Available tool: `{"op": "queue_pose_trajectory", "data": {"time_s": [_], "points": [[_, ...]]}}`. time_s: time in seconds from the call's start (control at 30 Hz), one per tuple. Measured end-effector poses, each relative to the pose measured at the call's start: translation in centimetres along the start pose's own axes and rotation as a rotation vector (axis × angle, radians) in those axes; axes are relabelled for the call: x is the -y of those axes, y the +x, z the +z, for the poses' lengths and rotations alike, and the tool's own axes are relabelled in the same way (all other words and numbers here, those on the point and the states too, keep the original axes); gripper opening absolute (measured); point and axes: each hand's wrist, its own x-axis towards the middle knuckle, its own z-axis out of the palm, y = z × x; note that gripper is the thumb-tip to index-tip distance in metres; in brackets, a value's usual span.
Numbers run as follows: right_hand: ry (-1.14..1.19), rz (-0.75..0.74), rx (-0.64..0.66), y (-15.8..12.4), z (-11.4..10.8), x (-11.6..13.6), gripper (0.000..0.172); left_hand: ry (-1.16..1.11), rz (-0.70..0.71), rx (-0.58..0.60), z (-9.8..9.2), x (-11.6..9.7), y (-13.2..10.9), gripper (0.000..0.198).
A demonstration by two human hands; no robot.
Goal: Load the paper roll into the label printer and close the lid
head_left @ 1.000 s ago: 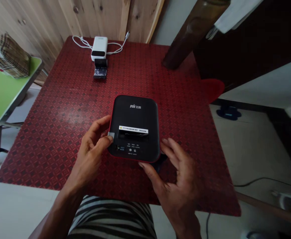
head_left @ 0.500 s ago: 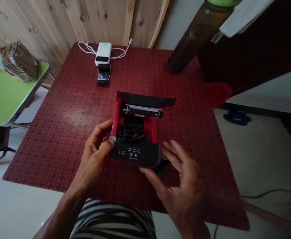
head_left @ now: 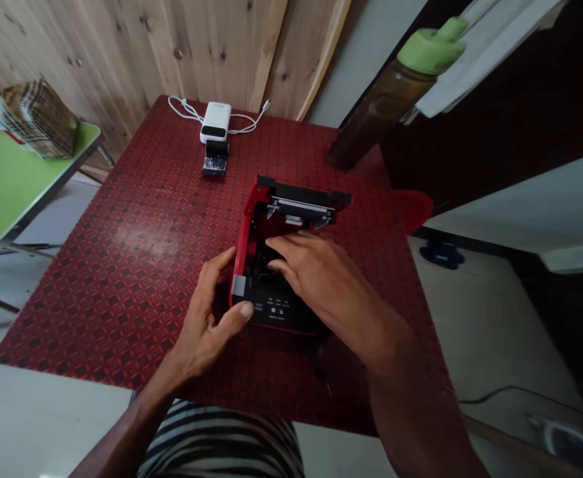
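The small red-and-black printer (head_left: 282, 311) sits on the red patterned table (head_left: 137, 299), in front of the person, its lid (head_left: 304, 194) raised and a roller (head_left: 302, 211) showing along the lid's underside. The left hand (head_left: 212, 325) is spread around the printer's near left corner, thumb on the black front panel and fingers along the side. The right hand (head_left: 321, 275) reaches over the front panel into the open compartment; its fingertips are partly hidden among dark contents, so I cannot tell whether they pinch anything. Farther back lie a white power bank (head_left: 216, 119) and a white cable (head_left: 244, 126), with a green-capped bottle (head_left: 378, 99) standing to the right.
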Motion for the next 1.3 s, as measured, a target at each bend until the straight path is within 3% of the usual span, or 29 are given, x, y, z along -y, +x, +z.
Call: {"op": "queue_pose_trajectory", "data": {"time_s": [0.13,0.33,0.6,0.77,0.83,0.93,1.0,1.13,1.3], "points": [[-0.067,0.043,0.204,1.6,0.0,0.3,0.015,0.056,0.041,0.012,0.0,0.4,-0.2,0.073],[-0.022,-0.013,0.192,1.6,0.0,-0.1,0.018,0.068,0.057,0.002,0.2,0.8,-0.2,0.073],[-0.138,-0.015,-0.102,-0.4,-0.2,0.8,0.013,0.042,0.052,0.007,0.1,0.9,-0.1,0.073],[-0.074,-0.053,-0.321,-3.0,-2.8,1.5,0.014,0.053,0.03,0.027,0.0,0.6,-0.2,0.072],[0.02,0.033,-0.407,-4.6,-4.2,0.9,0.015,0.05,0.02,0.033,0.0,0.6,-0.2,0.073],[0.145,0.279,-0.583,-6.9,-4.7,-1.8,0.025,0.058,0.028,0.016,0.0,0.6,-0.1,0.074],[0.25,0.405,-0.696,-7.7,-3.5,-4.7,0.029,0.067,0.022,-0.001,0.0,0.6,-0.1,0.074],[0.449,0.509,-0.785,-7.2,1.2,-9.6,0.036,0.103,0.032,-0.019,0.0,0.7,-0.1,0.072],[0.527,0.626,-0.722,-5.9,6.0,-10.3,0.031,0.195,0.094,-0.003,-0.4,1.0,-0.1,0.071]]}}
